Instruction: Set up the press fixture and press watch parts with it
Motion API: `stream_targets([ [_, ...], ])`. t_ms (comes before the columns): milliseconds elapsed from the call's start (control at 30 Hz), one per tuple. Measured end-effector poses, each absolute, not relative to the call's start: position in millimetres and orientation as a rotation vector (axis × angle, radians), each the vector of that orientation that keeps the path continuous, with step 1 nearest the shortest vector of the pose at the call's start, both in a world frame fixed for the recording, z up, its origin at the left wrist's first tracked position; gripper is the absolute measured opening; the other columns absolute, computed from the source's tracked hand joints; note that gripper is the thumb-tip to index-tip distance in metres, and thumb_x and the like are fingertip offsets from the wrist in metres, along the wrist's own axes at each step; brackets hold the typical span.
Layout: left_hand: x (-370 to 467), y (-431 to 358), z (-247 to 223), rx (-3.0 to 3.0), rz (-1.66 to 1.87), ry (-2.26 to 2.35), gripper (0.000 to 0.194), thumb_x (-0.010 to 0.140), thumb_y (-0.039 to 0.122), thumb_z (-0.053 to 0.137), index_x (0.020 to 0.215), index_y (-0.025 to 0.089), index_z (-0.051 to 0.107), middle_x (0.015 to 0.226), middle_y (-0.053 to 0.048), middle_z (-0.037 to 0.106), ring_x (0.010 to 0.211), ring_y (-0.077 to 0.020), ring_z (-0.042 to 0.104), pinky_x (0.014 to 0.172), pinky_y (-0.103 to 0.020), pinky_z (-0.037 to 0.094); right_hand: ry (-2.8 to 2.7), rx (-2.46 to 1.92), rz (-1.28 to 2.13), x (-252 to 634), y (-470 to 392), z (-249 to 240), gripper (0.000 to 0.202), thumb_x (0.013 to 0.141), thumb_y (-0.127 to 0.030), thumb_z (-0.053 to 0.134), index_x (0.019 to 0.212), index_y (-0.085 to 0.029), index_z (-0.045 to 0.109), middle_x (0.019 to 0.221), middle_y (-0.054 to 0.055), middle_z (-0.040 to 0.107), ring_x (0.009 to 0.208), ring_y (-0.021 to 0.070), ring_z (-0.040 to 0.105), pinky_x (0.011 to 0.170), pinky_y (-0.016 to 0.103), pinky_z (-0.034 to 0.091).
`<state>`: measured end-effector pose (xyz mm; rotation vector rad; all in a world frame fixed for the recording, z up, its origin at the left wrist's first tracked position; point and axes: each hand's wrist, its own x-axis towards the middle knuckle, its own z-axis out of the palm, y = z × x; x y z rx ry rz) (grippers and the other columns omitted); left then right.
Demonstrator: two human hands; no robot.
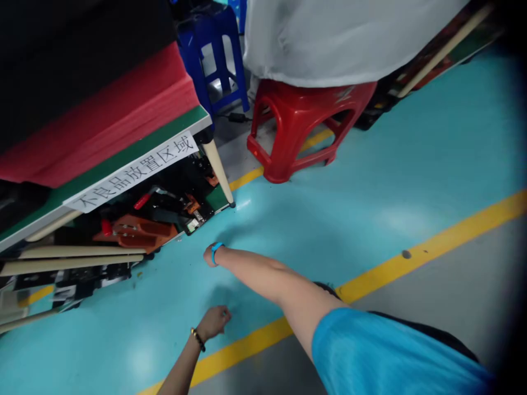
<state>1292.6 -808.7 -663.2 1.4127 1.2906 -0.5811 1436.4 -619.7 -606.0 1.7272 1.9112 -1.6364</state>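
Observation:
Over the turquoise floor, my left hand [214, 322] hangs with its fingers curled in; whether anything small is inside I cannot make out. A dark beaded bracelet [198, 339] circles that wrist. Farther forward, my right hand [209, 255] is stretched toward the lower shelf of a rack, apart from it. It wears a bright blue wristband [216, 252], and its fingers are hidden from this angle. Closest to it on that shelf are black and orange fixtures [144, 233] and a red-handled clamp [142, 201].
A paper label [135, 171] runs along the rack's edge, below a red block-like stack [102, 120]. Beyond stand a red plastic stool [286, 137], partly under grey cloth [329, 44], and a blue stool [222, 60]. A yellow line [453, 233] crosses the floor.

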Motion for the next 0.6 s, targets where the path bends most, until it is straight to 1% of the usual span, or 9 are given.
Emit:
stream_targets([
  [67, 1288, -799, -660, 1.415, -0.544, 1.33, 0.032, 0.101, 0.031, 0.044, 0.106, 0.012, 0.069, 0.073, -0.004, 0.066, 0.062, -0.0171, 0.064, 0.071, -0.03, 0.049, 1.934, 1.672, -1.6, 1427, -614, -602, 0.023, 0.06, -0.002, 0.069, 0.062, -0.025, 0.066, 0.079, 0.005, 0.074, 0.112, 0.0291, 0.07, 0.109, 0.039, 0.053],
  [133, 1284, -791, -657, 1.431, -0.497, 1.366, 0.033, 0.103, 0.032, 0.043, 0.108, 0.012, 0.069, 0.078, -0.004, 0.069, 0.064, -0.017, 0.065, 0.072, -0.031, 0.049, 1.94, 1.631, -1.568, 1420, -610, -600, 0.023, 0.06, -0.004, 0.068, 0.065, -0.026, 0.069, 0.082, 0.006, 0.075, 0.114, 0.031, 0.07, 0.11, 0.041, 0.053],
  [200, 1279, -783, -654, 1.459, -0.44, 1.394, 0.032, 0.103, 0.032, 0.044, 0.109, 0.014, 0.069, 0.079, -0.005, 0.071, 0.071, -0.0189, 0.067, 0.076, -0.032, 0.049, 1.929, 1.589, -1.538, 1416, -607, -601, 0.021, 0.061, -0.006, 0.067, 0.067, -0.026, 0.07, 0.084, 0.007, 0.076, 0.115, 0.0334, 0.07, 0.111, 0.044, 0.052],
  [300, 1265, -772, -651, 1.494, -0.326, 1.448, 0.029, 0.101, 0.031, 0.046, 0.106, 0.016, 0.07, 0.086, -0.006, 0.075, 0.086, -0.0214, 0.069, 0.083, -0.032, 0.048, 1.914, 1.537, -1.497, 1414, -603, -602, 0.017, 0.065, -0.009, 0.067, 0.071, -0.024, 0.072, 0.089, 0.009, 0.076, 0.116, 0.0354, 0.069, 0.112, 0.047, 0.051],
  [367, 1253, -765, -648, 1.493, -0.231, 1.51, 0.029, 0.099, 0.03, 0.046, 0.108, 0.017, 0.07, 0.095, -0.007, 0.077, 0.092, -0.0216, 0.07, 0.087, -0.031, 0.048, 1.914, 1.506, -1.474, 1413, -602, -603, 0.013, 0.07, -0.013, 0.069, 0.078, -0.022, 0.074, 0.095, 0.01, 0.077, 0.119, 0.035, 0.068, 0.114, 0.049, 0.05],
  [500, 1231, -756, -643, 1.443, -0.038, 1.629, 0.034, 0.097, 0.033, 0.044, 0.117, 0.018, 0.067, 0.102, -0.007, 0.078, 0.102, -0.0208, 0.071, 0.092, -0.029, 0.049, 1.911, 1.435, -1.442, 1412, -604, -601, 0.015, 0.084, -0.025, 0.069, 0.097, -0.018, 0.075, 0.108, 0.013, 0.075, 0.12, 0.0278, 0.066, 0.117, 0.05, 0.047],
  [600, 1219, -756, -641, 1.402, 0.051, 1.675, 0.036, 0.097, 0.035, 0.044, 0.118, 0.016, 0.067, 0.101, -0.009, 0.078, 0.102, -0.0208, 0.073, 0.091, -0.029, 0.052, 1.897, 1.408, -1.449, 1408, -606, -593, 0.015, 0.087, -0.028, 0.071, 0.099, -0.021, 0.074, 0.109, 0.012, 0.074, 0.118, 0.027, 0.066, 0.116, 0.049, 0.047],
])
